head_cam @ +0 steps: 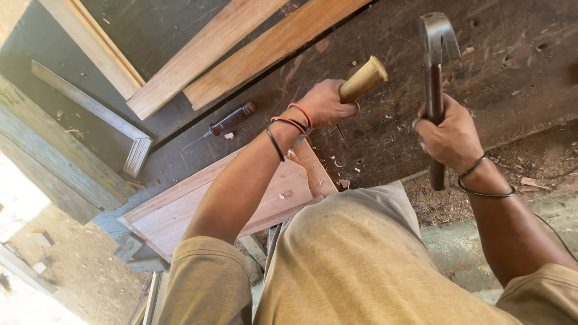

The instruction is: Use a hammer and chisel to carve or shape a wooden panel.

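Your left hand [325,103] is wrapped tight around a wooden-handled chisel [363,79], standing on the wooden panel [180,207] on the bench [385,132]. To its right, your right hand [448,137] grips a raised claw hammer [435,54].

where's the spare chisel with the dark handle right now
In the head view the dark-handled chisel lies on the workbench, just left of the left hand, between the two long planks and the pale board.
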